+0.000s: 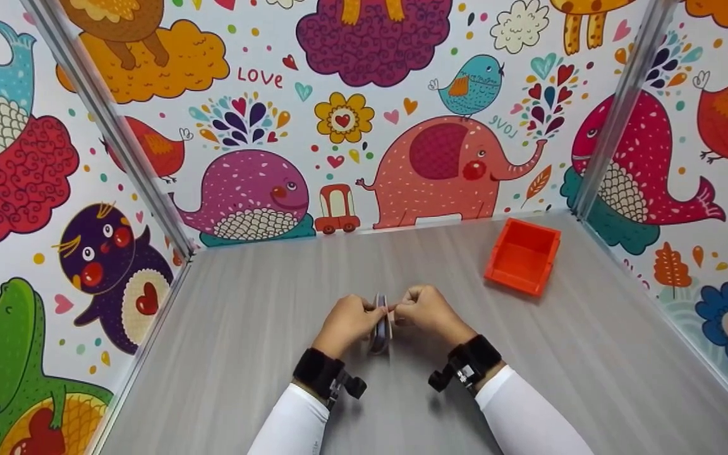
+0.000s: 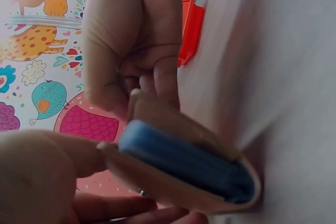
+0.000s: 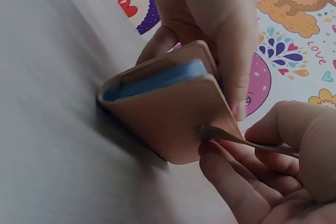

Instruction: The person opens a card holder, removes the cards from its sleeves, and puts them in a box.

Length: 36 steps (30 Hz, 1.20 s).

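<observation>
A small tan card holder point(image 3: 163, 114) with blue inner sleeves point(image 2: 178, 156) is held on edge just above the table, its spine toward the tabletop. The left hand point(image 1: 348, 322) grips it from the left, thumb on one cover near the open edge. From the other side, the right hand point(image 1: 430, 309) pinches a narrow tan strap point(image 3: 231, 136) that comes off the cover, seen in the right wrist view. The strap stands away from the cover. In the head view the card holder appears edge-on between both hands, so its covers are mostly hidden there.
An orange-red plastic bin point(image 1: 524, 256) stands at the back right of the grey wood-grain table point(image 1: 244, 366). Walls printed with cartoon animals point(image 1: 446, 170) enclose the table at the back and both sides, with metal corner posts point(image 1: 617, 107).
</observation>
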Tool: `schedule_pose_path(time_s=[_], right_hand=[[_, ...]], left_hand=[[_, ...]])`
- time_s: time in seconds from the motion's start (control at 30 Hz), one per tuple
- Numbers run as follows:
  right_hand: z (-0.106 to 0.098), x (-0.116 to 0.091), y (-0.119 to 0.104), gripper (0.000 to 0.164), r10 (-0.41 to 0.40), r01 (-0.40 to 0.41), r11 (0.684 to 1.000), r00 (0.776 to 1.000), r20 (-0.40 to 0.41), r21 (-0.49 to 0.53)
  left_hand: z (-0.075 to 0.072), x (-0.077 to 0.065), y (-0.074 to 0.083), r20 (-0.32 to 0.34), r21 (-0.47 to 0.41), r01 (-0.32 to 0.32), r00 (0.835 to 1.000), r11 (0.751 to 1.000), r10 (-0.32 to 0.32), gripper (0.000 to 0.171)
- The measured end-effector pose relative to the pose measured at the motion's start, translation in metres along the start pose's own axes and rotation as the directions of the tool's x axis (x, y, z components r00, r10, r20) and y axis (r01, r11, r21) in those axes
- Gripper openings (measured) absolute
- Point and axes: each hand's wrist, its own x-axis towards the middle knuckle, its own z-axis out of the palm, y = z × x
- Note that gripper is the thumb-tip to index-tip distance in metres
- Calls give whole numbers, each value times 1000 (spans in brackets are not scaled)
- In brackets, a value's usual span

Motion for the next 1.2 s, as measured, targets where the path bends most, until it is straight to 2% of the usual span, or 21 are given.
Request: schedule_pose_path(time_s=[0.13,0.27,0.4,0.57,0.73,0.9,1.07,1.2], right_hand=[[2,0,2,26,31,-31,996,1000,-4,88],[4,1,4,25,30,-28,994,1000,-9,109],[4,3,6,25,21,-19,996,1000,-20,87],[0,3,6,26,7,-5,999,998,-54,33],[-10,4,4,29,12,-19,998,995,-102,-64],[-17,6,7,30,34,-46,994,993,-115,-101],[-24,5,11,30,82,-89,993,993,-86,-72],[-33,4,15,29,145,-149,983,989,-38,-108]], left_hand=[[-4,0,-1,6,5,-25,1000,1000,25,36],[-8,0,-2,5,5,-18,1000,1000,18,34],[-13,0,-2,-5,5,-8,1000,1000,8,41],[-21,-1,-3,-30,59,13,999,998,-11,53],[-25,0,-7,-64,151,48,997,987,-39,52],[-27,0,-10,-55,200,65,997,978,-55,53],[-28,0,-16,-27,229,70,997,971,-66,50],[-25,8,-29,-21,244,56,998,968,-53,48]])
